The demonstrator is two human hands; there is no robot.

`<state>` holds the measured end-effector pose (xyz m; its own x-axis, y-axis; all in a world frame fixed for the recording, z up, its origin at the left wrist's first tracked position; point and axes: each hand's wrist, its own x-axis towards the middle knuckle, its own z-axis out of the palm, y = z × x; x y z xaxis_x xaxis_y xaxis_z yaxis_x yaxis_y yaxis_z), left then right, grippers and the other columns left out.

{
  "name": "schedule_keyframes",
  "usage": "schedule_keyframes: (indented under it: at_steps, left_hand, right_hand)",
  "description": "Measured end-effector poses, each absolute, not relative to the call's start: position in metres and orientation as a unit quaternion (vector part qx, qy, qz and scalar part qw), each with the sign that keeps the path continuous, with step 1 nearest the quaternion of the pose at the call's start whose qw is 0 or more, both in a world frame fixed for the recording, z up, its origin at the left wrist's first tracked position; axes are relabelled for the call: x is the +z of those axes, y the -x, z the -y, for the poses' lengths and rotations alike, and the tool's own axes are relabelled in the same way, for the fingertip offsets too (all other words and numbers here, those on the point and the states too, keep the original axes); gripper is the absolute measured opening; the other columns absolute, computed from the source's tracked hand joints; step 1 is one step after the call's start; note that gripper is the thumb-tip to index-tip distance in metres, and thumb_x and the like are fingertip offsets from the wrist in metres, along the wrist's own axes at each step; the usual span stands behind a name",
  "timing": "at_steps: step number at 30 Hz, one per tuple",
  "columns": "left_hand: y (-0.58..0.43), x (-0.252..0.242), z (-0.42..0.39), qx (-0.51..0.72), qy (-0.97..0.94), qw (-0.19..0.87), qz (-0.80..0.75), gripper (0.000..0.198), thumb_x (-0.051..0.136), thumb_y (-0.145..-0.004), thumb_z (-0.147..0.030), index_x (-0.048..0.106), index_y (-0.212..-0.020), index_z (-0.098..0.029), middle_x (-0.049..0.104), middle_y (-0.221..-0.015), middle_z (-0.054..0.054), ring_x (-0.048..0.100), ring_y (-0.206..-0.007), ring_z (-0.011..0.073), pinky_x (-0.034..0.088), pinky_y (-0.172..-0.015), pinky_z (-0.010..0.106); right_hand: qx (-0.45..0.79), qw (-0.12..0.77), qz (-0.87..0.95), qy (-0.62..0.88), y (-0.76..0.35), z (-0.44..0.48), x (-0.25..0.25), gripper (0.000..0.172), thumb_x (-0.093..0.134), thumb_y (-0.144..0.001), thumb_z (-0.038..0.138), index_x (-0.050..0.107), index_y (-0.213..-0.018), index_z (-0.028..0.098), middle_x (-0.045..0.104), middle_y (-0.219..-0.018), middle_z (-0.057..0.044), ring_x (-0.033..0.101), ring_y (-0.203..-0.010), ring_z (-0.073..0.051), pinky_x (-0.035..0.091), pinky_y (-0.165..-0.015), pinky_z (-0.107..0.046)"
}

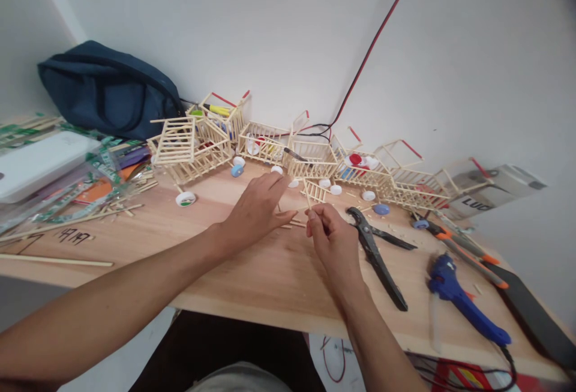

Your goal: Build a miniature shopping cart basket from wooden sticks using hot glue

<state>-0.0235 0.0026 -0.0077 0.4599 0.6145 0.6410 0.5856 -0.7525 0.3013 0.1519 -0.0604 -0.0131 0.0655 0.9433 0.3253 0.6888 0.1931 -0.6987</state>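
My right hand (330, 230) is closed in a pinch on a thin wooden stick (307, 192), which points up and away from the fingertips. To its left my left hand (256, 206) hovers over the table, palm down, thumb and fingers apart; its fingertips are partly hidden. Short loose sticks (294, 223) lie on the wood between the hands. Just beyond them is a small ladder-like panel of sticks (317, 190). Behind stands a row of small stick-built carts, one of them a basket (312, 161) with white bottle caps (335, 189) in front.
Black pliers (375, 254) lie right of my right hand. Farther right are a blue glue gun (465, 302) with its cable and orange-handled pliers (468, 251). A navy bag (110, 89), a white box (47, 164) and stick packets crowd the left. The table's front edge (252, 317) is near me.
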Motion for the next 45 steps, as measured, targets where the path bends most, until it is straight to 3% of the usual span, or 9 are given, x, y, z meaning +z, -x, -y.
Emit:
schedule_keyframes:
  at_steps: [45]
  left_hand:
    - [0.0238, -0.0134, -0.0060, 0.352, -0.864, 0.040, -0.357, 0.045, 0.066, -0.081, -0.028, 0.050, -0.121, -0.016, 0.060, -0.111, 0.011, 0.056, -0.108, 0.0273, 0.047, -0.088, 0.040]
  right_hand:
    - [0.105, 0.353, 0.691, 0.621, -0.1518, 0.0625, -0.0128, 0.022, 0.043, -0.093, 0.029, 0.053, -0.075, 0.021, 0.048, -0.059, 0.004, 0.044, -0.053, -0.012, 0.031, -0.056, -0.024]
